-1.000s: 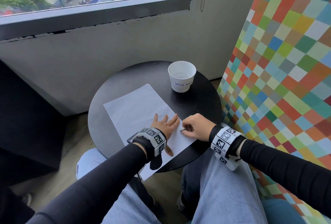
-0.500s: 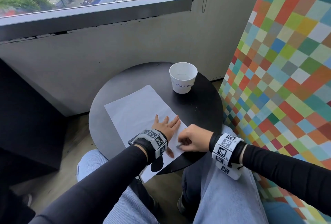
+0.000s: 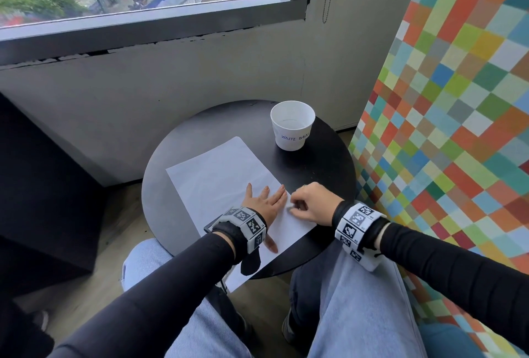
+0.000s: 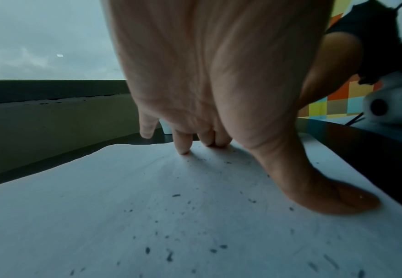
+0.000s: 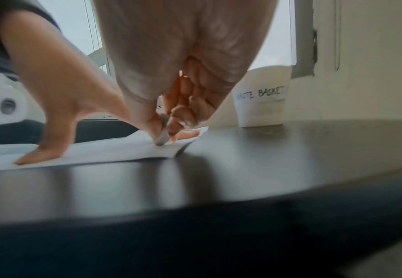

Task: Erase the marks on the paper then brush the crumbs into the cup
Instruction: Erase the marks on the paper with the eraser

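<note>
Paper lies on the round table, cup at 1 o'clock. Left hand presses it flat, fingers straight; right hand pinches an eraser on its edge.

1. One round black bench.
2. One sheet of white paper on it, at about 8 o'clock from the bench's middle.
3. One white cup, lettered "WASTE BASKET", at about 1 o'clock.
4. One small grey eraser, pinched in the fingers of the right hand.
5. Two hands: that one, and the left hand flat on the paper.
6. Dark eraser crumbs: dozens scattered on the paper, too many and too small to count exactly.
7. Two marker wristbands, one per wrist.
</note>
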`<state>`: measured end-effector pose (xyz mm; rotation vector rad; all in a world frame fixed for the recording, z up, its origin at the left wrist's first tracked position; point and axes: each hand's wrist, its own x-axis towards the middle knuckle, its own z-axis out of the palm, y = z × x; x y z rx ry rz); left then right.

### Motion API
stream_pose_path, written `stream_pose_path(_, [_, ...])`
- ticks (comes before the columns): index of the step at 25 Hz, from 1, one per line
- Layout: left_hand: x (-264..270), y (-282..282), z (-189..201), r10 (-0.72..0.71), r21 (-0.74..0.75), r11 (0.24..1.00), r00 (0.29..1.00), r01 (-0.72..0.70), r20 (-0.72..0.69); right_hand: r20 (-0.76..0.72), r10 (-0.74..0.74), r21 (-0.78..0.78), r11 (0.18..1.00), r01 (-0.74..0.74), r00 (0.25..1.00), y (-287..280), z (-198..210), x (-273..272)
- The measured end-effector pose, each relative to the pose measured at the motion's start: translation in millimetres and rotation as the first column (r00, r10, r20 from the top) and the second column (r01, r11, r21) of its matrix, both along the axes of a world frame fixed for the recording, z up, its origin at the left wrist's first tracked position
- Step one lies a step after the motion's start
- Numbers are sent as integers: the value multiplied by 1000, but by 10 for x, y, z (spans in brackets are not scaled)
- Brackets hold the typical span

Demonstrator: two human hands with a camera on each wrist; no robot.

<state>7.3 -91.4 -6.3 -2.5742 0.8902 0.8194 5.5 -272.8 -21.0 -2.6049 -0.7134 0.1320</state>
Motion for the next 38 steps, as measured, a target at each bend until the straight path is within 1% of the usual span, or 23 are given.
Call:
stream_pose_path(1, [-4,2,2,4,0,1000,1000,-4,-2,17,-9,18,1000,8,1000,7,-5,-9])
stream_pose_path(2, [-6,2,3,6,2,1000,1000,-6,-4,15,24,27,999,-25,1000,44,-16,-69])
stream_pose_path(4, [-2,0,7,7,7,1000,1000,-7,-2,-26,159,24,987,-159,987,134,-53,-260])
stream_pose_path(5, [0,2,10,4,12,1000,1000,-4,2,-55,200,6,980,-200,978,139,-55,-303])
stream_pose_path(6, [0,3,9,2,13,1000,1000,-2,3,-67,189,-7,982,-190,980,102,-44,-276])
stream_pose_path(7, [1,0,9,2,9,1000,1000,-2,1,-58,130,13,991,-130,990,45,-17,-190])
stream_pose_path(8, [2,-2,5,0,5,1000,1000,0,-2,-33,32,68,997,-30,999,-22,15,-85])
stream_pose_path(10, [4,3,1,-1,4,1000,1000,1,-3,-7,-157,207,966,155,988,-169,87,87])
stream_pose_path(11, [7,4,7,1,5,1000,1000,-1,-2,-5,-201,247,949,196,980,-229,107,137])
stream_pose_path(12, [9,4,10,1,5,1000,1000,-1,-3,-13,-208,253,946,204,978,-261,116,151])
stream_pose_path(16, [-3,-5,10,-8,15,1000,1000,8,-3,-59,-84,120,989,91,995,-209,52,42])
stream_pose_path(18, [1,-6,19,-9,18,1000,1000,9,-5,-52,-70,81,994,74,996,-168,-18,20])
stream_pose_path(23, [-8,-10,11,-10,32,999,1000,10,1,-59,-1,95,995,7,998,-124,-43,20])
stream_pose_path(26, [-7,-17,12,-13,21,1000,1000,13,7,-29,-67,92,993,69,997,-137,-23,83])
stream_pose_path(27, [-9,-21,14,-12,22,1000,1000,12,7,-26,-57,90,994,59,998,-150,-25,83])
stream_pose_path(30, [-14,-27,25,-8,38,999,1000,8,6,-97,15,87,996,-7,995,-161,1,76])
stream_pose_path(34, [-9,-28,26,-7,26,1000,1000,6,7,-31,-53,95,994,55,998,-116,7,122])
stream_pose_path(35, [-10,-28,26,-3,26,1000,1000,3,3,-35,-52,100,993,55,998,-122,6,127])
stream_pose_path(38, [-12,-31,28,10,36,999,1000,-9,-7,-109,1,75,997,7,994,-152,30,113])
